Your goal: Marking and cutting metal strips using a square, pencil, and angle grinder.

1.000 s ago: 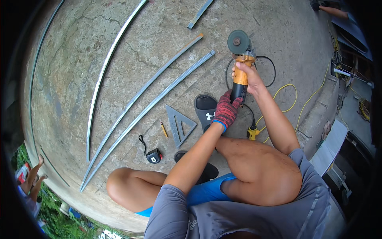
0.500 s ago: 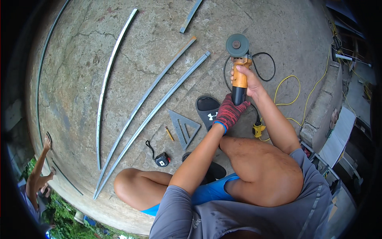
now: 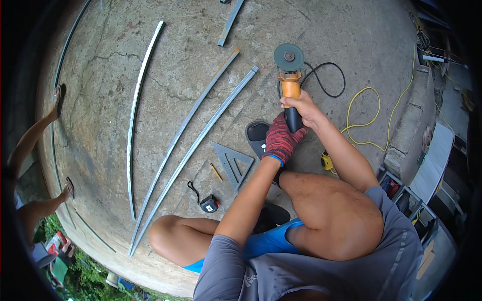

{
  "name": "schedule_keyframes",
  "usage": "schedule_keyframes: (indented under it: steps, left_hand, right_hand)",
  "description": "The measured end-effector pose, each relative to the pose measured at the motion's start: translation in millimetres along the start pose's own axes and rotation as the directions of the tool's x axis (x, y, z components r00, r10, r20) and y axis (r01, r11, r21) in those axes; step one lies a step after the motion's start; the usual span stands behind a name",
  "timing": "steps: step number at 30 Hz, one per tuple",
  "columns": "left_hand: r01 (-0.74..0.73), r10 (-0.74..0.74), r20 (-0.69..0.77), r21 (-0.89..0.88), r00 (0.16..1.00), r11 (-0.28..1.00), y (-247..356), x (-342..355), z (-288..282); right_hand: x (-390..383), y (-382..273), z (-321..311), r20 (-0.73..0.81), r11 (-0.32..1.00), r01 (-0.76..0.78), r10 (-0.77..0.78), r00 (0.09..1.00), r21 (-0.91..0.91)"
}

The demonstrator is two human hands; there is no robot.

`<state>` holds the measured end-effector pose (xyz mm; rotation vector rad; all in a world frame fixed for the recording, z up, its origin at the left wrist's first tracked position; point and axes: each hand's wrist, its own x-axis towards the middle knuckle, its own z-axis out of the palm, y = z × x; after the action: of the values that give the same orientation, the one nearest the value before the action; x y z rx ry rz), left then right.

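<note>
Outdoors: a person squats on cracked concrete, angle grinder [image 3: 290,83] in both hands.
Left hand [image 3: 281,140]: red knit glove, clamped on the black rear handle.
Right hand [image 3: 304,108]: bare, wrapped round the orange body.
Change: the grinder sits slightly nearer the long metal strips [image 3: 201,145] than a second ago, disc just off their ends.
Nearby: speed square [image 3: 232,163], tape measure [image 3: 209,204], yellow cord [image 3: 366,120].

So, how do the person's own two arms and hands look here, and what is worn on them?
The left hand wears a knitted work glove, red mottled with black, ending in a blue cuff at the wrist. The right hand is bare, with no glove. Both forearms are uncovered. The short grey sleeves of a T-shirt cover only the upper arms. No watch, ring or bracelet can be seen.
</note>
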<state>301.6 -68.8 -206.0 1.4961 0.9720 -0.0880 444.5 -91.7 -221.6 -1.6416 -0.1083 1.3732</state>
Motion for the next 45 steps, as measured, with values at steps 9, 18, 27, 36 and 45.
schedule_keyframes:
  steps: [9, 18, 27, 36, 45]
  left_hand:
    - [0.233, 0.051, -0.431, 0.581, 0.901, 0.78, -65.7, 17.0, -125.2]
    - [0.179, 0.063, -0.325, 0.659, 0.943, 0.731, -114.1, 28.2, -146.2]
    - [-0.001, 0.086, -0.246, 0.326, 0.965, 0.945, -132.1, 14.6, -180.4]
    - [0.142, 0.012, -0.324, 0.446, 0.946, 0.884, -84.3, -1.6, -176.0]
    - [0.124, 0.1, -0.411, 0.486, 0.906, 0.865, -86.2, -13.4, -163.7]
  right_hand:
    - [49.1, -23.8, -32.5, -0.008, 0.991, 0.034, -0.035, 0.999, -0.126]
    - [110.1, -56.2, -54.7, -0.128, 0.938, 0.021, -0.069, 0.989, -0.346]
    - [119.6, -23.4, -71.0, -0.225, 0.792, 0.195, -0.385, 0.895, -0.578]
    - [73.2, -31.1, -53.1, -0.256, 0.607, 0.226, -0.602, 0.756, -0.762]
    - [63.0, -56.2, 22.4, 0.124, 0.753, 0.383, -0.378, 0.917, -0.536]
